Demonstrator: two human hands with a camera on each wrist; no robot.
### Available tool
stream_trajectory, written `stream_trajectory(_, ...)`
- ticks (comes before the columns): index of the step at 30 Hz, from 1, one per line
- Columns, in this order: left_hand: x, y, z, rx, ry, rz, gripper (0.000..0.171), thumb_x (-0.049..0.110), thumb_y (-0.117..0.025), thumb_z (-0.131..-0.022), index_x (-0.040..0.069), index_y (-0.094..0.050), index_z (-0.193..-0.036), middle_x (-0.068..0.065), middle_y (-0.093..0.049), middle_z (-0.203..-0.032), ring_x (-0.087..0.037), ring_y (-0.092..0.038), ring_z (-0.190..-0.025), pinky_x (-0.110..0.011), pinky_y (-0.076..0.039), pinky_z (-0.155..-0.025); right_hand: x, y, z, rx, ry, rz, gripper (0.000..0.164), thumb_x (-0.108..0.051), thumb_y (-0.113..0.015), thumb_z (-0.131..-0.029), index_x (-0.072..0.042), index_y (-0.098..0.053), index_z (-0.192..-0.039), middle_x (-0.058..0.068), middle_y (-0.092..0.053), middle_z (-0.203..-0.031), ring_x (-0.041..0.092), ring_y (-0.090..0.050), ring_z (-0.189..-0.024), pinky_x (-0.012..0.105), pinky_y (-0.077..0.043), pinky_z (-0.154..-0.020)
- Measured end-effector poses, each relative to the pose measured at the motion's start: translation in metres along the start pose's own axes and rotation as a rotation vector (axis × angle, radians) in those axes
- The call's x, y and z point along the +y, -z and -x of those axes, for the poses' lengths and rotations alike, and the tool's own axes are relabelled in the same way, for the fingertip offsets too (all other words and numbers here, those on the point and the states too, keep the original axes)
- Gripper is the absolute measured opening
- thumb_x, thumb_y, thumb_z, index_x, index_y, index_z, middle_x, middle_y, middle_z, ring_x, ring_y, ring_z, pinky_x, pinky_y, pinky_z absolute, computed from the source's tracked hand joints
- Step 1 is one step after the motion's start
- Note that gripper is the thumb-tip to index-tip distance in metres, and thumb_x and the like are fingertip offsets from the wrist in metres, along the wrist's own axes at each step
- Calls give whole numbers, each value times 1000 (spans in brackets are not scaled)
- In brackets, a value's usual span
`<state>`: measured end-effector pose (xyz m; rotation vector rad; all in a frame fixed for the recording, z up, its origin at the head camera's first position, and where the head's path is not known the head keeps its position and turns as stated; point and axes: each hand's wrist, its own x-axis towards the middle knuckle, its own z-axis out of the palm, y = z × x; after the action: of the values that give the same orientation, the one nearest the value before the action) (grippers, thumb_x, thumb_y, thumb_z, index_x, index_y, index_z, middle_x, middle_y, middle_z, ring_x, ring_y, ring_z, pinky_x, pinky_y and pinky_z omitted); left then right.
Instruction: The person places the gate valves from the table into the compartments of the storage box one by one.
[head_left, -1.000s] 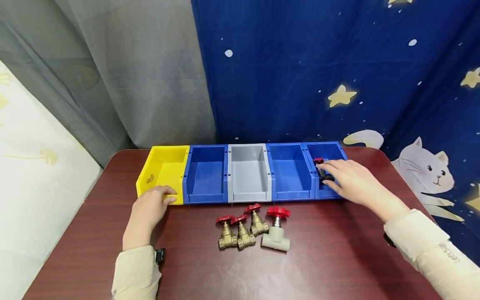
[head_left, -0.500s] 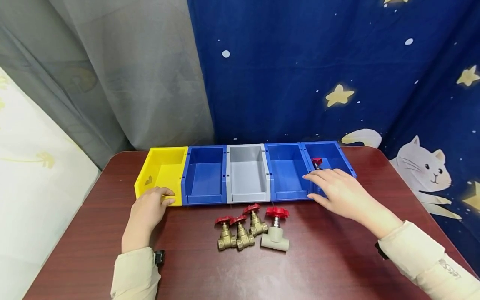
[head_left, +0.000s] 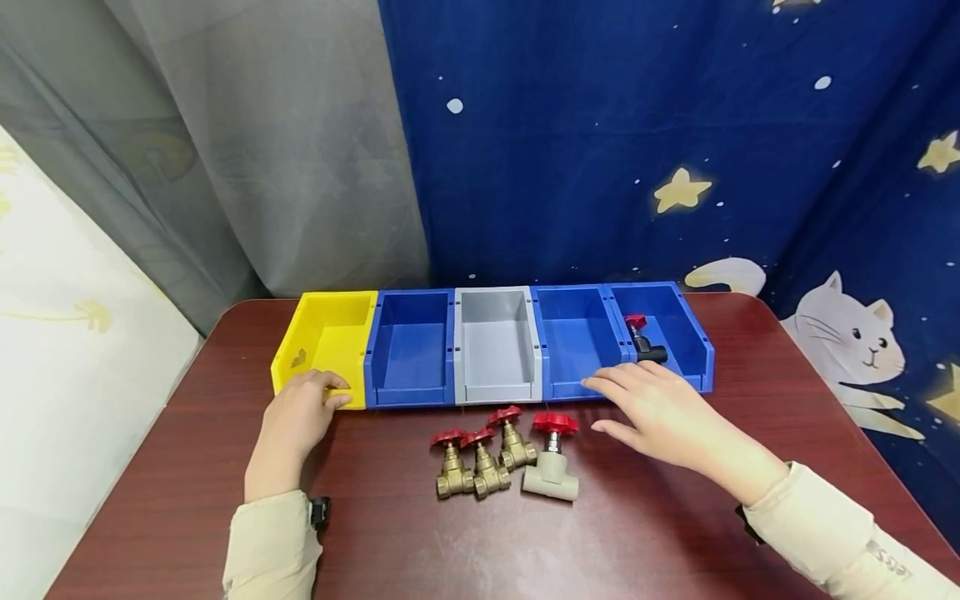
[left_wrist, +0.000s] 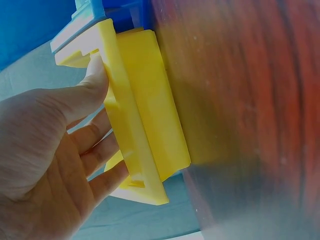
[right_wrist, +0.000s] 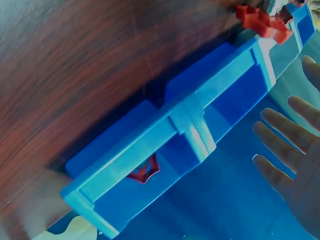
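My left hand [head_left: 302, 425] holds the front lip of the yellow bin [left_wrist: 142, 105], fingers reaching over its edge and thumb on the rim. Above the table, just in front of the second blue bin from the right [head_left: 581, 387], hovers my right hand [head_left: 660, 412], its fingers spread and nothing in them. A black valve with a red handwheel [head_left: 651, 353] lies in the rightmost blue bin [head_left: 697, 350]. To the left of my right hand, a pale grey plastic valve with a red handwheel [head_left: 551, 477] lies on the table. Beside it are three brass gate valves [head_left: 491, 477] with red handwheels.
Between the blue bins stands a grey bin [head_left: 497, 346], and another blue bin [head_left: 412, 350] adjoins the yellow one. All stand in one row along the back of the dark red wooden table [head_left: 420, 550]. Behind hang a grey curtain and a dark blue star-patterned curtain [head_left: 570, 150].
My right hand has let go of the black valve in the rightmost bin and moved back and left, out of that bin. The left hand stays on the yellow bin.
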<state>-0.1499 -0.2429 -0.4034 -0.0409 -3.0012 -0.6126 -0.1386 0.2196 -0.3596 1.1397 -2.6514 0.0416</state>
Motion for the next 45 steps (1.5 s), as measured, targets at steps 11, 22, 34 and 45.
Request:
stream_trajectory(11,-1,-1,0,-1,-5,5,23,20,-71,-92,1,-69,-106,-20,-65,-106,-38,-57,-98,-59,-47,-89,-30,-5,-8,65,27,24,59,-48,-77,-81,-9,-66,-125,8,-67,-117,27,-62,-107,46,-50,-93)
stream_trajectory(22,-2,0,0,-4,-7,2,24,21,-70,-92,1,-69,-106,-20,-65,-107,-38,-58,-99,-58,-46,-90,-54,-18,-11,68,35,21,66,-55,-76,-79,-8,-66,-125,8,-66,-117,26,-61,-106,44,-49,-89)
stream_trajectory(34,-3,1,0,-12,11,6,25,22,-70,-93,2,-68,-108,-20,-65,-109,-39,-57,-100,-59,-45,-91,-64,-25,-12,-7,-45,16,76,-61,-73,-78,-8,-60,-132,12,-62,-127,31,-58,-116,50,-47,-96)
stream_trajectory(45,-1,0,0,-16,5,5,25,21,-70,-93,2,-68,-108,-20,-65,-108,-38,-57,-99,-59,-46,-91,-69,-33,-11,-82,-93,0,91,-66,-72,-76,-4,-52,-140,15,-58,-134,33,-56,-119,53,-46,-96)
